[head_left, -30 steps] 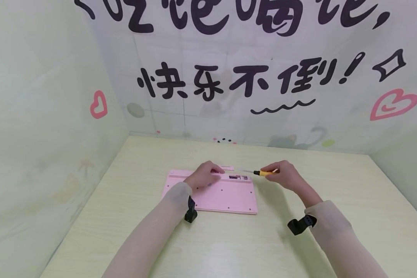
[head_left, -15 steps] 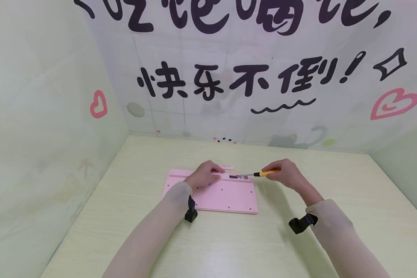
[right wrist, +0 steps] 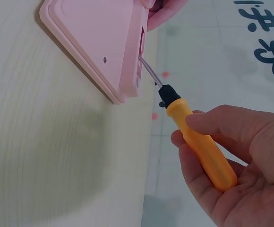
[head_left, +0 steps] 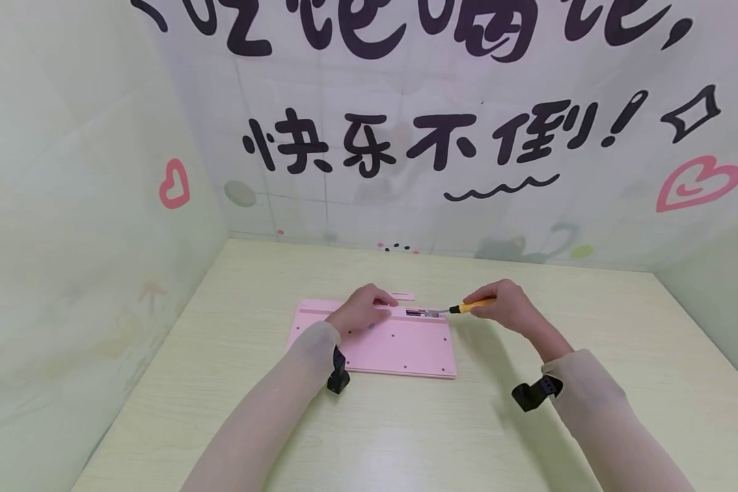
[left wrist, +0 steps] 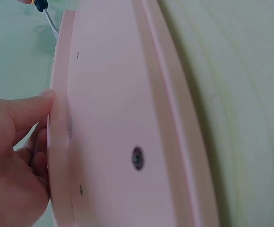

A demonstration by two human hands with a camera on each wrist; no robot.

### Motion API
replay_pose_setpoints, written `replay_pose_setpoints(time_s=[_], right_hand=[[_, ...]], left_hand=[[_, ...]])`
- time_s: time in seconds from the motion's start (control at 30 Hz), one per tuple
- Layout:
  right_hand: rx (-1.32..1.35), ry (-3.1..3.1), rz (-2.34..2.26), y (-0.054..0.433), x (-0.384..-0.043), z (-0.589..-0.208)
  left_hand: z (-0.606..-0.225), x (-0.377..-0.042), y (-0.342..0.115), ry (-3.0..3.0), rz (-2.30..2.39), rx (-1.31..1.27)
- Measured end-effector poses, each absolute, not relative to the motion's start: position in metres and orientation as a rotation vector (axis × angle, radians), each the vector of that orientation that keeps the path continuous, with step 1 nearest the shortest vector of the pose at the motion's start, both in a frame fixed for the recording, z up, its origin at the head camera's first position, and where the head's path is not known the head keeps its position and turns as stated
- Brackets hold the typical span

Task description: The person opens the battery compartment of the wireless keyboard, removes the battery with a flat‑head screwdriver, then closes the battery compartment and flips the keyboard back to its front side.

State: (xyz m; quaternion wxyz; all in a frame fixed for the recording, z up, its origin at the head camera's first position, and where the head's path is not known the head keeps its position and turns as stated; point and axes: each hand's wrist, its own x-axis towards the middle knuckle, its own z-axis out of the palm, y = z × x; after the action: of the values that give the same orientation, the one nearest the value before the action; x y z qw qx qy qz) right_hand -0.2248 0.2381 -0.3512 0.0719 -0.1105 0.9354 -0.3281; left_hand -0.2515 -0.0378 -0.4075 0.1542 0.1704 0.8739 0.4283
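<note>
A pink keyboard point(head_left: 400, 352) lies underside up, with small screws dotted over its back. Along its raised far edge is an open battery compartment point(head_left: 422, 313). My left hand point(head_left: 361, 311) grips that edge left of the compartment; in the left wrist view its thumb point(left wrist: 33, 109) presses on the edge and the other fingers curl against the side. My right hand point(head_left: 503, 305) holds a screwdriver point(right wrist: 205, 149) by its yellow handle, thumb on top and fingers wrapped round. The metal shaft point(right wrist: 151, 71) points left, its tip at the compartment's right end.
A small pink cover strip point(head_left: 402, 296) lies on the pale wooden table point(head_left: 381, 424) just behind the keyboard. Behind the table stands a printed wall sheet point(head_left: 369, 205) with large black lettering. A second sheet point(head_left: 98, 239) closes off the left side.
The screwdriver tip has come down from above the keyboard into the battery compartment, then shifted slightly right along it. My left hand and the keyboard stay in place.
</note>
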Motion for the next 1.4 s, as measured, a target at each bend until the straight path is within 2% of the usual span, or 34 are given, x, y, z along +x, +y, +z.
replay_pose_setpoints(time_s=[1.0,1.4], right_hand=[[-0.492,2.826,-0.786,0.223,-0.239,-0.330],[-0.539,2.808,-0.421,0.194,-0.251,-0.308]], left_hand=[[-0.407,-0.251,-0.038,2.482,1.250,0.492],[-0.409,-0.252,-0.039,2.508,1.230,0.509]])
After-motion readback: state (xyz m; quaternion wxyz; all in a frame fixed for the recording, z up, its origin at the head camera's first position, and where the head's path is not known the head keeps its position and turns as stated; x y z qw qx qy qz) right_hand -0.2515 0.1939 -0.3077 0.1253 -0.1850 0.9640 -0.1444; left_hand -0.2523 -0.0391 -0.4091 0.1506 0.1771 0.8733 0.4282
